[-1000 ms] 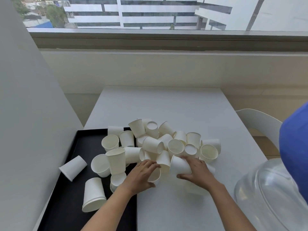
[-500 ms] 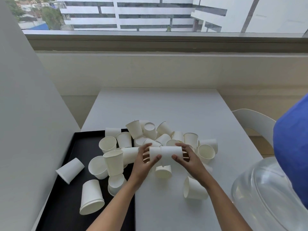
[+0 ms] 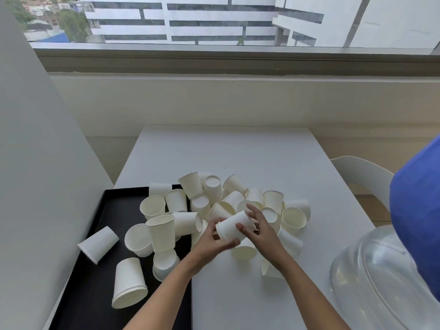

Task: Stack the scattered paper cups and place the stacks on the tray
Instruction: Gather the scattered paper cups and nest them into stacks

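Observation:
Several white paper cups [image 3: 240, 198] lie scattered in a heap across the white table [image 3: 226, 153] and over the right edge of a black tray [image 3: 95, 277]. Both hands hold a short stack of cups [image 3: 232, 226] sideways above the heap. My left hand [image 3: 212, 244] grips its open rim end from below. My right hand [image 3: 262, 231] wraps over the base end. On the tray a small stack [image 3: 129, 285] stands upside down, one cup [image 3: 98, 242] lies on its side, and an upright stack [image 3: 162, 232] rises beside other cups.
A grey wall panel [image 3: 35, 175] runs along the tray's left side. A clear plastic dome [image 3: 381, 277] sits at the table's right front corner, with blue fabric [image 3: 419, 222] above it. A white chair [image 3: 364, 177] stands to the right. A window ledge lies behind the table.
Both hands picked cups from the heap's front, lifted them and pushed them together into one short stack, now tilted and held closer. Loose cups stay on the table below.

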{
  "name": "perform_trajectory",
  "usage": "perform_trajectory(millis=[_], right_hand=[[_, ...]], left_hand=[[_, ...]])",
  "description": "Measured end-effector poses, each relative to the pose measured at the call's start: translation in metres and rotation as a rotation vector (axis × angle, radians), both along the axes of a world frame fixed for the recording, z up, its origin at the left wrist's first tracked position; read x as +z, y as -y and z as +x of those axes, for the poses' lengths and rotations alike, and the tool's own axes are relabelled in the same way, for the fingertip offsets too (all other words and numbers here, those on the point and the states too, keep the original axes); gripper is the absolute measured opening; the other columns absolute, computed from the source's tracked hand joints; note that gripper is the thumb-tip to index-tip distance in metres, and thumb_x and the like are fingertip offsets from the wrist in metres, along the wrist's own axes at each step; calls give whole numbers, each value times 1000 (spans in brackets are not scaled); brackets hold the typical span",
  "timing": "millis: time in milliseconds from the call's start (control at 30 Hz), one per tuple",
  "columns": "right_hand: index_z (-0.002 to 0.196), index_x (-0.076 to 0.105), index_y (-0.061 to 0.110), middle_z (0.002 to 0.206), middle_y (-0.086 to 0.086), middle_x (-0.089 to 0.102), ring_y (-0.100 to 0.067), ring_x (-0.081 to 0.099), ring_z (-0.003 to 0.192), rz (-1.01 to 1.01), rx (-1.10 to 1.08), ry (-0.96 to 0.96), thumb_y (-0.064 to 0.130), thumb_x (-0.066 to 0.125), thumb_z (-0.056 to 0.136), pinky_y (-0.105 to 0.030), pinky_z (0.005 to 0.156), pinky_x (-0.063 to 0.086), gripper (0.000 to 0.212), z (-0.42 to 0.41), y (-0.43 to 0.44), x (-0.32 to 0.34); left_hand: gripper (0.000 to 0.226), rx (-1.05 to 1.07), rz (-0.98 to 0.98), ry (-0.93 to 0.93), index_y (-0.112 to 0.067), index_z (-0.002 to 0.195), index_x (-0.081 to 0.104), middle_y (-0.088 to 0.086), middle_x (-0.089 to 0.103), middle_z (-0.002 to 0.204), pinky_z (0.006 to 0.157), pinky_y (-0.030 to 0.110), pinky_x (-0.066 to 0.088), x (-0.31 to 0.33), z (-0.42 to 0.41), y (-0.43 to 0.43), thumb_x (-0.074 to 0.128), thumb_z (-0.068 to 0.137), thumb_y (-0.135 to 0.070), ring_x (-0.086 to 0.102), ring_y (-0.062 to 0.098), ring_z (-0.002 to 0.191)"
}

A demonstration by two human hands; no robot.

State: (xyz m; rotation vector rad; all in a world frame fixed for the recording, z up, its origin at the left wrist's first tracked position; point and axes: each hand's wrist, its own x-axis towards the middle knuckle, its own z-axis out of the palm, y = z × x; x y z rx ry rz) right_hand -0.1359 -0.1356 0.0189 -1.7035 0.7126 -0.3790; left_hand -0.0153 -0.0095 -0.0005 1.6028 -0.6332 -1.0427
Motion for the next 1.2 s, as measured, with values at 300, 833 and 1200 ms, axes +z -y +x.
perform_trajectory(millis=[300,833,1200], right_hand=[[132,44,29,127,7,54,-13,50,118,-444,58,-290,30,54,93,-30,100,41,40,-25,14,0],[141,20,30,131,-1,41,-20,42,125,-625,308,-758,32,63,73,-29,101,35,81,-76,33,-31],[123,42,36,125,10,43,-12,34,118,-536,257,-394,35,70,78,-22,94,34,53,-45,19,42]], left_hand=[[64,154,30,339,-31,117,44,-8,53,109,64,4,44,-6,-6,7,79,67,-12,53,4,96],[69,60,139,754,-32,128,41,-39,39,101,114,23,1,-44,-26,-1,73,68,-47,32,-1,121],[68,-116,365,995,-36,136,32,-24,40,135,107,37,-27,-43,-30,0,61,76,-53,17,0,141]])
